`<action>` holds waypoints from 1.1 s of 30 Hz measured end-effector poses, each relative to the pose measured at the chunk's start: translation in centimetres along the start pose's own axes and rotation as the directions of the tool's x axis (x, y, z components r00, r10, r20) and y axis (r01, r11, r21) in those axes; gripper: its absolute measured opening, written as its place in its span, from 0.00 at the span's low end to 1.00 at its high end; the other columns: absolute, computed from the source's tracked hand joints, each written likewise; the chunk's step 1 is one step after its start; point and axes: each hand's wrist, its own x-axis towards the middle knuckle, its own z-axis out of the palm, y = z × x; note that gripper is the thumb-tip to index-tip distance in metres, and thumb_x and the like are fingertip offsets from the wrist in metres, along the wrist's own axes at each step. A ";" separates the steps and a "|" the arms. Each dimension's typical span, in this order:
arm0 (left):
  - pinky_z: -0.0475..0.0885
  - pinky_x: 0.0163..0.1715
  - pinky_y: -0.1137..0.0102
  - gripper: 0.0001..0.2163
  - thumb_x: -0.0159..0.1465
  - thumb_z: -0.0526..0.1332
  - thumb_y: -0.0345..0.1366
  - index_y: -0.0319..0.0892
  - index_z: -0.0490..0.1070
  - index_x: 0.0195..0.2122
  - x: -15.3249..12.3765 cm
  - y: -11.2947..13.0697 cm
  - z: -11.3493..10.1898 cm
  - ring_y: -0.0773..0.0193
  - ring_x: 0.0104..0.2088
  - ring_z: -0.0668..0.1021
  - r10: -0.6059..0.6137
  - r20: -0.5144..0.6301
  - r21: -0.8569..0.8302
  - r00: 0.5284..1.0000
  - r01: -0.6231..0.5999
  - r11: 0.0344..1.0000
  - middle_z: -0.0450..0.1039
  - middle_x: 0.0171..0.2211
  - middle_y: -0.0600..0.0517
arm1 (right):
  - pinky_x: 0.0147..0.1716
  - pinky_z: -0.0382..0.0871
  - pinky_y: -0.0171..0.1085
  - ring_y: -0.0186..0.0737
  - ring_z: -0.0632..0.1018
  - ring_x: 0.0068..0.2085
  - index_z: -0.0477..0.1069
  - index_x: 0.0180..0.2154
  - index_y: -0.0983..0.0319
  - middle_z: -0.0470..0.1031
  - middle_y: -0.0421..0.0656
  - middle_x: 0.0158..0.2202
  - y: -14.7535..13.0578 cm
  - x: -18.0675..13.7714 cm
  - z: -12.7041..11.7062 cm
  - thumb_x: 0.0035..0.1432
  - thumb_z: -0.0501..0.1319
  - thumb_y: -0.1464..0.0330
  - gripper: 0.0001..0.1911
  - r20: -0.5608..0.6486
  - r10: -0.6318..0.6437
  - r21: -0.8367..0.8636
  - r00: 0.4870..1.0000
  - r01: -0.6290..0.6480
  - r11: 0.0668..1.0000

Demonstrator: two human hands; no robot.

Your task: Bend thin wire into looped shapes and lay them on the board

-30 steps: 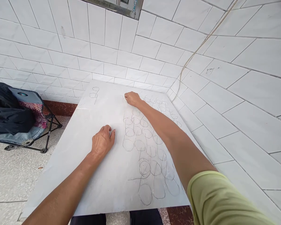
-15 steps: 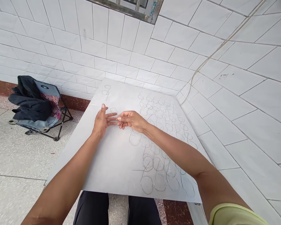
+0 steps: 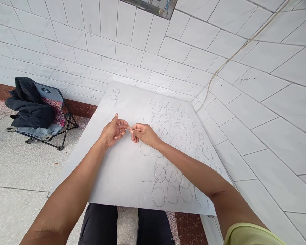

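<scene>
Here, pinching a thin wire (image 3: 121,129) between thumb and index finger of the right hand (image 3: 145,134), with its other fingers curled in beneath. Holding the left hand (image 3: 109,134) looser: thumb raised well apart, fingers part-bent toward the right. Close together at the fingertips; cannot tell whether actually meeting. Curving in a rounded loop from the right fingertips across the left fingers; too fine to tell whether gripped there or merely resting against them.

Placed over the middle of the table (image 3: 112,177), left of the many loops (image 3: 158,197) and nearer than a small wire figure (image 3: 114,97) by the far left corner, formed of 2 joined rounds with a straight tail. Spread along the table's right part in rough rows, mostly round, thin and metallic, some overlapping, with 1 straight end poking left near the front.

Smooth, flat and pale on the tabletop. Bordered by glossy white tiles (image 3: 132,56). Set to the left on speckled floor (image 3: 22,166), a folding chair (image 3: 58,110) with floral fabric, heaped with crumpled black cloth (image 3: 30,105).
</scene>
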 end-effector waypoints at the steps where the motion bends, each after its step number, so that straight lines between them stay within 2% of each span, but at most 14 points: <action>1: 0.47 0.11 0.78 0.29 0.67 0.56 0.64 0.37 0.73 0.36 0.0 -0.1 0.0 0.71 0.20 0.70 -0.003 0.012 0.004 1.000 0.003 1.000 0.76 0.33 0.44 | 0.27 0.72 0.34 0.34 0.76 0.24 0.73 0.36 0.61 0.78 0.40 0.26 0.0 -0.1 0.1 0.62 0.66 0.58 0.13 -0.008 -0.002 -0.029 1.000 0.002 1.000; 8: 0.45 0.13 0.77 0.28 0.67 0.56 0.62 0.38 0.72 0.33 -0.3 0.1 0.3 0.74 0.20 0.62 -0.039 0.027 0.070 0.999 0.037 0.997 0.67 0.30 0.50 | 0.28 0.71 0.34 0.34 0.76 0.26 0.72 0.37 0.61 0.78 0.39 0.27 0.4 -0.5 0.4 0.65 0.62 0.62 0.09 -0.031 -0.013 -0.114 0.999 0.009 0.993; 10: 0.46 0.14 0.76 0.27 0.68 0.55 0.62 0.39 0.71 0.33 -0.4 0.0 0.4 0.73 0.20 0.63 0.003 0.003 0.146 1.000 -0.003 0.989 0.66 0.30 0.50 | 0.28 0.72 0.34 0.34 0.76 0.26 0.72 0.38 0.61 0.78 0.39 0.27 0.5 -0.5 0.4 0.65 0.61 0.62 0.09 -0.042 -0.021 -0.115 0.999 0.016 0.993; 12: 0.51 0.16 0.75 0.26 0.69 0.54 0.61 0.40 0.72 0.38 -0.6 -0.2 0.8 0.71 0.22 0.66 0.118 -0.053 0.315 0.992 -0.095 0.944 0.68 0.32 0.50 | 0.28 0.72 0.34 0.34 0.76 0.26 0.72 0.39 0.61 0.77 0.39 0.26 0.5 -0.5 0.5 0.65 0.61 0.61 0.09 -0.066 -0.026 -0.102 0.998 0.019 0.995; 13: 0.56 0.17 0.75 0.24 0.69 0.55 0.60 0.41 0.73 0.43 -0.7 -0.5 1.0 0.69 0.23 0.68 0.207 -0.073 0.436 0.976 -0.155 0.887 0.70 0.33 0.50 | 0.28 0.72 0.34 0.34 0.76 0.26 0.72 0.39 0.61 0.77 0.38 0.26 0.5 -0.5 0.5 0.66 0.60 0.61 0.09 -0.079 -0.028 -0.093 0.997 0.020 0.995; 15: 0.65 0.24 0.72 0.23 0.69 0.58 0.56 0.44 0.70 0.55 -0.8 -1.0 1.3 0.67 0.28 0.72 0.390 -0.054 0.664 0.919 -0.259 0.702 0.73 0.39 0.49 | 0.27 0.72 0.34 0.34 0.76 0.25 0.71 0.39 0.61 0.77 0.38 0.25 0.5 -0.6 0.6 0.66 0.60 0.60 0.10 -0.104 -0.032 -0.079 0.994 0.024 0.997; 18: 0.71 0.36 0.68 0.23 0.73 0.55 0.50 0.44 0.64 0.64 -0.7 -1.7 1.4 0.65 0.33 0.76 0.550 0.025 0.824 0.835 -0.329 0.461 0.74 0.46 0.47 | 0.27 0.72 0.34 0.33 0.75 0.24 0.71 0.39 0.61 0.76 0.38 0.25 0.5 -0.7 0.5 0.66 0.60 0.60 0.10 -0.130 -0.030 -0.081 0.991 0.019 0.997; 21: 0.71 0.41 0.65 0.21 0.75 0.52 0.46 0.40 0.67 0.61 -0.4 -2.1 0.8 0.61 0.37 0.77 0.620 0.080 0.904 0.781 -0.319 0.286 0.76 0.45 0.44 | 0.27 0.72 0.34 0.33 0.75 0.25 0.72 0.40 0.61 0.76 0.38 0.25 0.6 -0.9 0.4 0.65 0.61 0.59 0.11 -0.126 -0.010 -0.075 0.992 0.000 0.997; 24: 0.71 0.42 0.64 0.19 0.75 0.52 0.44 0.37 0.71 0.57 -0.3 -2.1 0.2 0.57 0.38 0.77 0.614 0.140 0.945 0.777 -0.289 0.151 0.77 0.40 0.44 | 0.27 0.72 0.34 0.34 0.75 0.25 0.71 0.40 0.61 0.76 0.38 0.25 0.7 -1.0 0.4 0.65 0.61 0.59 0.12 -0.118 0.007 -0.046 0.993 -0.012 0.999; 27: 0.68 0.36 0.66 0.17 0.75 0.50 0.42 0.39 0.73 0.53 -0.6 -1.9 0.2 0.61 0.31 0.75 0.588 0.149 0.956 0.795 -0.268 0.119 0.76 0.35 0.47 | 0.27 0.72 0.34 0.34 0.75 0.25 0.71 0.40 0.61 0.76 0.38 0.25 0.9 -1.1 0.5 0.65 0.61 0.59 0.11 -0.114 0.005 -0.030 0.994 -0.009 1.000; 31: 0.60 0.28 0.68 0.18 0.76 0.46 0.40 0.43 0.72 0.36 -1.0 -1.6 0.6 0.65 0.23 0.67 0.538 0.153 0.967 0.829 -0.239 0.094 0.68 0.25 0.52 | 0.27 0.72 0.35 0.34 0.76 0.25 0.71 0.39 0.61 0.76 0.38 0.25 1.0 -1.1 0.6 0.66 0.60 0.62 0.09 -0.111 0.003 -0.035 0.994 -0.007 0.999; 33: 0.58 0.27 0.68 0.17 0.75 0.47 0.39 0.43 0.70 0.32 -1.0 -1.5 0.6 0.65 0.22 0.65 0.540 0.147 0.969 0.829 -0.229 0.088 0.65 0.23 0.53 | 0.27 0.72 0.34 0.34 0.75 0.24 0.71 0.39 0.61 0.75 0.38 0.24 1.0 -1.2 0.5 0.65 0.59 0.63 0.07 -0.105 0.013 -0.056 0.994 -0.019 0.998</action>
